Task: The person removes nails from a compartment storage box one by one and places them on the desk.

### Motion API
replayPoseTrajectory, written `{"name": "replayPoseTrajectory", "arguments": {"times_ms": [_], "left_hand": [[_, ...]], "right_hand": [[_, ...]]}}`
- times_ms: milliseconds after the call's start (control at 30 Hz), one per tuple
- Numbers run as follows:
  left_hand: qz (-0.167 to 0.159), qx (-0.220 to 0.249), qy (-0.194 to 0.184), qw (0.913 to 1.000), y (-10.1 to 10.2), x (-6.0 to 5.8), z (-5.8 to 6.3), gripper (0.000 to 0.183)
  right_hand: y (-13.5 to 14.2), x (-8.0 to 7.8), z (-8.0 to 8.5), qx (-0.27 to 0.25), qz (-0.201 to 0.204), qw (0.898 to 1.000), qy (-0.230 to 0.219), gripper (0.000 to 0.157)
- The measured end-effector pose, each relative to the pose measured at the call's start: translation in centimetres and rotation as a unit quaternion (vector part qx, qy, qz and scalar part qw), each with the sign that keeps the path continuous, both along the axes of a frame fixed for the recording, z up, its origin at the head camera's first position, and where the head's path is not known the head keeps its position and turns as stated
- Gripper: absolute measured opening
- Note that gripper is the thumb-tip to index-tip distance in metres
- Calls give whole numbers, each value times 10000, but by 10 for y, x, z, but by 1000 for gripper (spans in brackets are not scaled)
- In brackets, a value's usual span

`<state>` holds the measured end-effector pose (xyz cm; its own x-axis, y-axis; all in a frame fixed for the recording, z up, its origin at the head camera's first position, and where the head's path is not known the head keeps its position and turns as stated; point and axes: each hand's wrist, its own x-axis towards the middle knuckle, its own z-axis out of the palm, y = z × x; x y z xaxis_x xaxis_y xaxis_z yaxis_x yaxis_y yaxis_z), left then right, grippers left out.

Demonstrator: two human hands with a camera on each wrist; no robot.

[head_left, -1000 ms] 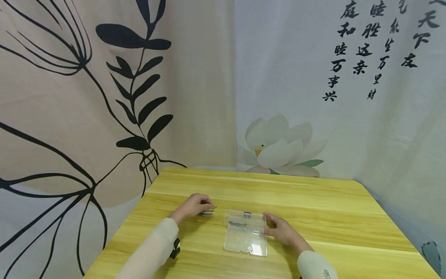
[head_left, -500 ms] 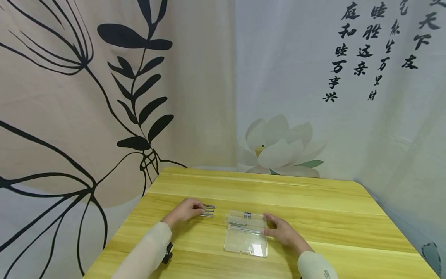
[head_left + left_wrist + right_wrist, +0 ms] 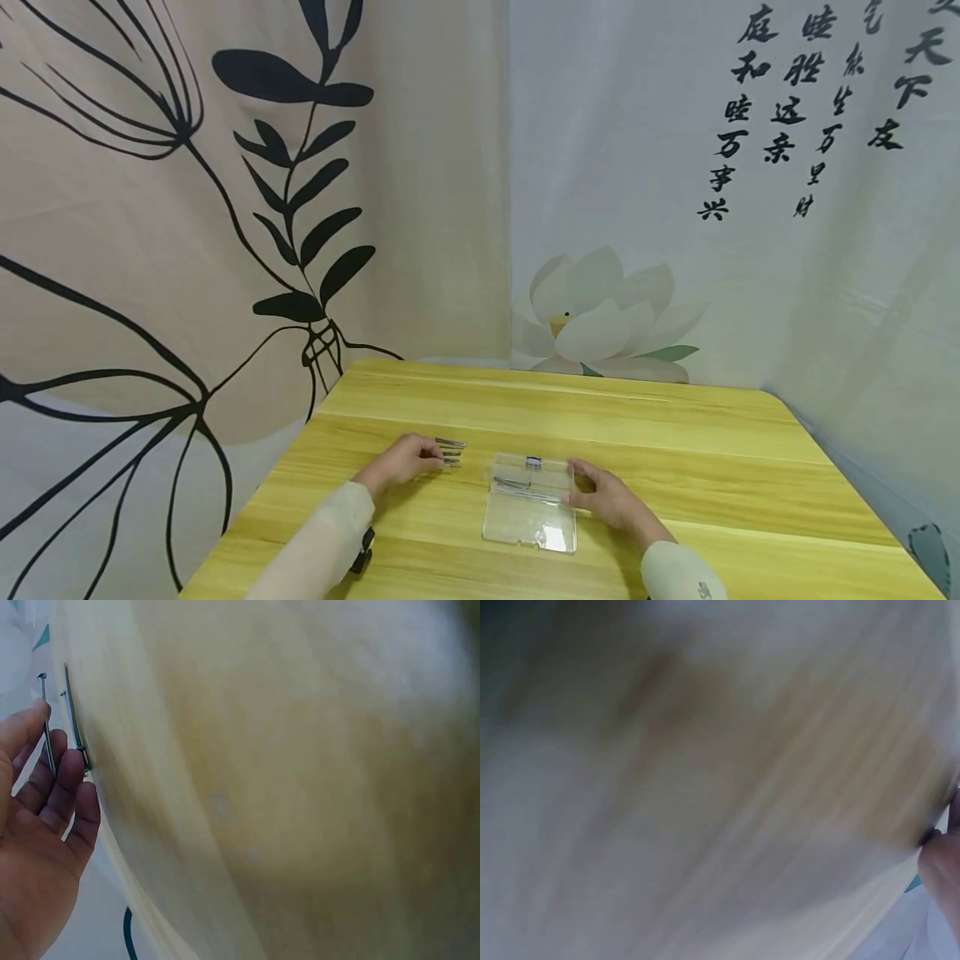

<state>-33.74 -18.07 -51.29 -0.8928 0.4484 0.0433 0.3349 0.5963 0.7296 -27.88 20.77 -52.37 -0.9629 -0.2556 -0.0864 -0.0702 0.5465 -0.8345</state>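
In the head view my left hand [image 3: 405, 460] is beside a small group of thin metal nails [image 3: 452, 443] lying on the table. In the left wrist view its thumb and fingers pinch one nail [image 3: 43, 694], head outward; other nails [image 3: 73, 712] lie just beyond the fingers. An opened clear plastic box [image 3: 528, 521] stands right of the group, its lid flat toward me. Thin metal pieces [image 3: 512, 482] show in its rear part. My right hand [image 3: 611, 498] holds that part's right side between thumb and fingers; the right wrist view shows only a bit of the hand.
The wood-grain table [image 3: 675, 442] reaches back to a hanging cloth [image 3: 435, 208] printed with plants, a lotus and writing. Its far corners are rounded. A black strap device [image 3: 362, 552] sits on my left wrist.
My left hand has drawn back left from over the nails, uncovering more of them, then moved slightly right again to the nearer ones. The right hand and the box have stayed put.
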Motion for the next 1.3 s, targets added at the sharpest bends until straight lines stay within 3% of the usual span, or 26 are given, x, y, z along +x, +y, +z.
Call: {"name": "replayPoseTrajectory", "arguments": {"times_ms": [300,533,733,1033,1300], "left_hand": [[40,-178,77,9998,3,1,0,7],[-9,-604,407,9973,4,1,0,7],[-29,-684,572,9960,4,1,1,6],[39,-511,429,9978,-3,6,8,6],[-106,-395,196,9990,-19,8,8,5]], "right_hand": [[0,-1,-3,-60,15,10000,-10,75],[0,1,-2,-106,23,9999,-21,76],[0,2,-1,-61,3,10000,-18,75],[-1,3,0,-100,-42,9999,-93,76],[1,-1,-3,-77,-15,9999,-68,75]]}}
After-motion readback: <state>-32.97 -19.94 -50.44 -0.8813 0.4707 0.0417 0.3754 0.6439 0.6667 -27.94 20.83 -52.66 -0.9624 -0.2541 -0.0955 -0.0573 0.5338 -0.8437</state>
